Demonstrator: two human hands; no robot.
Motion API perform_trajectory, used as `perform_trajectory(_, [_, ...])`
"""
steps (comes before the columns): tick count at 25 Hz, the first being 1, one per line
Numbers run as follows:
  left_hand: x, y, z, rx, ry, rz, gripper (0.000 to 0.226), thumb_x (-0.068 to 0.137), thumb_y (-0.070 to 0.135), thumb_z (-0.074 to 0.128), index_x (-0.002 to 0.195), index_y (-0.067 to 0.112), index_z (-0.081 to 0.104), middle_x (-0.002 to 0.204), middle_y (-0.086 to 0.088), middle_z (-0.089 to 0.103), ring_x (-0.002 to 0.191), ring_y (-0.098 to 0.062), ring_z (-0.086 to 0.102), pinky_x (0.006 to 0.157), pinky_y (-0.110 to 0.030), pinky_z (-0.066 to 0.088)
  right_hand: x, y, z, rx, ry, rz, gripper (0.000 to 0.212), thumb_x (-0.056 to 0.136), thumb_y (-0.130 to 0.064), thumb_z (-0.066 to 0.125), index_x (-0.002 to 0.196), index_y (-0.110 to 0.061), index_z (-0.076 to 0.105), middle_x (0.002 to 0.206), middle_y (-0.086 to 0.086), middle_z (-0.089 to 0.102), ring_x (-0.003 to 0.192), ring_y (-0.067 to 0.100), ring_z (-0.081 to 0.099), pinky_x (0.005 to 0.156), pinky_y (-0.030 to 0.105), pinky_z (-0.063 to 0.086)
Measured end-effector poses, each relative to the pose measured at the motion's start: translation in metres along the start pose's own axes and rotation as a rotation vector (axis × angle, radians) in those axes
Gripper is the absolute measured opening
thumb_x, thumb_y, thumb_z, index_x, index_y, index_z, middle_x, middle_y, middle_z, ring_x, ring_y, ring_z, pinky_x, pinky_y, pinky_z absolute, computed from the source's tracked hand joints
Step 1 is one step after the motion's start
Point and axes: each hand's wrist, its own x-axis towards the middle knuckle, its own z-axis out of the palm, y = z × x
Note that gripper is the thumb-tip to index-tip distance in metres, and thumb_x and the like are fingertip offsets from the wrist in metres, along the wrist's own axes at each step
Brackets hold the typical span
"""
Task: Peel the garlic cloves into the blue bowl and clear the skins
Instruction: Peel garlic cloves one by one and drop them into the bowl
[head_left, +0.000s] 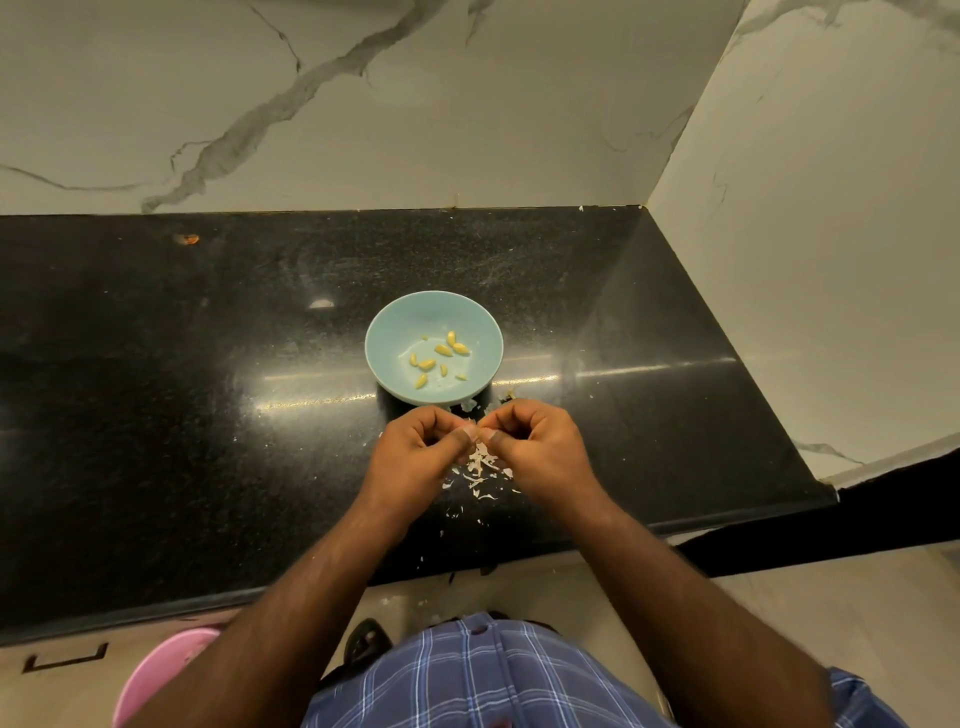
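Two hands pinch something tiny just below the blue bowl.

At frame centre, the left hand (421, 447) and right hand (535, 447) meet with curled fingers; what they grip is too hidden to name. Peeled cloves (439, 356) lie in the bowl (387, 332); skins (480, 467) litter the black counter (156, 364) under the hands.

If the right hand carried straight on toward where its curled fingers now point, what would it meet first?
Probably the left hand: the right hand faces it, thumbs almost touching over the garlic skins. Whatever they pinch between them is hidden.
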Motion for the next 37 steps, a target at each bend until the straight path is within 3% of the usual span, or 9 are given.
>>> perform_trajectory(3, [-0.001, -0.001, 0.0, -0.093, -0.026, -0.079, 0.006, 0.096, 0.015, 0.067, 0.093, 0.012, 0.072, 0.077, -0.006, 0.072, 0.07, -0.008, 0.065, 0.059, -0.02, 0.046, 0.002, 0.004, 0.0, -0.033, -0.023, -0.024, 0.008, 0.091, -0.01, 0.071, 0.087, -0.017, 0.072, 0.075, 0.0, 0.072, 0.069, 0.012, 0.064, 0.069, 0.038, 0.058])
perform_trajectory(7, [-0.003, 0.005, -0.003, -0.307, -0.049, -0.219, 0.009, 0.099, 0.014, 0.062, 0.105, 0.009, 0.068, 0.089, -0.005, 0.078, 0.078, -0.013, 0.072, 0.06, -0.022, 0.05, 0.006, 0.002, -0.004, 0.191, 0.013, 0.07, 0.011, 0.095, -0.002, 0.063, 0.089, -0.01, 0.069, 0.077, 0.002, 0.067, 0.071, 0.015, 0.062, 0.062, 0.027, 0.054])
perform_trajectory(10, [-0.003, 0.007, -0.004, -0.35, -0.052, -0.266, 0.012, 0.1, 0.012, 0.061, 0.108, 0.01, 0.069, 0.091, -0.007, 0.078, 0.078, -0.013, 0.071, 0.063, -0.021, 0.052, 0.01, 0.004, -0.014, 0.09, 0.044, 0.053, 0.013, 0.099, -0.01, 0.061, 0.093, -0.013, 0.072, 0.083, 0.004, 0.07, 0.074, 0.015, 0.064, 0.067, 0.031, 0.057])
perform_trajectory(14, [-0.002, 0.005, -0.005, -0.388, -0.059, -0.291, 0.015, 0.099, 0.009, 0.062, 0.11, 0.01, 0.073, 0.09, -0.005, 0.075, 0.081, -0.013, 0.07, 0.065, -0.021, 0.053, 0.008, 0.005, -0.022, -0.122, 0.052, -0.062, 0.004, 0.091, -0.02, 0.074, 0.091, -0.02, 0.078, 0.079, -0.004, 0.074, 0.076, 0.01, 0.069, 0.074, 0.032, 0.059])
perform_trajectory(18, [-0.002, 0.005, -0.004, -0.391, -0.057, -0.288, 0.017, 0.097, 0.005, 0.063, 0.109, 0.009, 0.073, 0.093, -0.006, 0.076, 0.08, -0.011, 0.07, 0.066, -0.021, 0.054, 0.008, 0.003, -0.023, -0.116, 0.032, -0.108, 0.017, 0.087, -0.006, 0.076, 0.097, -0.019, 0.079, 0.089, -0.007, 0.077, 0.085, 0.005, 0.072, 0.082, 0.028, 0.06])
perform_trajectory(24, [-0.002, 0.009, -0.001, -0.371, -0.041, -0.211, 0.014, 0.091, 0.003, 0.069, 0.104, 0.005, 0.067, 0.082, -0.008, 0.072, 0.073, -0.013, 0.069, 0.063, -0.023, 0.052, 0.008, -0.002, -0.014, -0.073, -0.054, -0.156, 0.021, 0.084, -0.011, 0.08, 0.103, -0.018, 0.076, 0.092, -0.003, 0.077, 0.089, 0.009, 0.073, 0.083, 0.029, 0.06])
perform_trajectory(31, [0.0, 0.006, -0.005, -0.349, -0.014, -0.063, 0.017, 0.081, -0.003, 0.076, 0.092, 0.007, 0.069, 0.089, -0.014, 0.073, 0.081, -0.017, 0.07, 0.065, -0.022, 0.055, 0.006, -0.015, -0.011, 0.381, -0.053, 0.185, 0.018, 0.081, 0.008, 0.076, 0.089, -0.006, 0.07, 0.07, 0.004, 0.071, 0.063, 0.012, 0.066, 0.06, 0.023, 0.053])
perform_trajectory(35, [-0.002, 0.007, -0.006, -0.288, -0.033, -0.002, 0.018, 0.082, -0.007, 0.075, 0.089, 0.008, 0.069, 0.09, -0.015, 0.073, 0.084, -0.019, 0.07, 0.073, -0.025, 0.058, 0.007, -0.017, -0.014, 0.566, -0.103, 0.395, 0.019, 0.083, 0.013, 0.069, 0.091, -0.005, 0.067, 0.076, 0.009, 0.072, 0.064, 0.017, 0.067, 0.062, 0.026, 0.054])
perform_trajectory(37, [-0.003, 0.008, -0.006, -0.244, -0.021, 0.001, 0.017, 0.082, -0.005, 0.076, 0.089, 0.009, 0.07, 0.087, -0.013, 0.073, 0.08, -0.016, 0.069, 0.071, -0.025, 0.057, 0.006, -0.016, -0.013, 0.556, -0.072, 0.358, 0.019, 0.083, 0.012, 0.069, 0.09, -0.006, 0.068, 0.076, 0.008, 0.071, 0.067, 0.017, 0.066, 0.063, 0.025, 0.053])
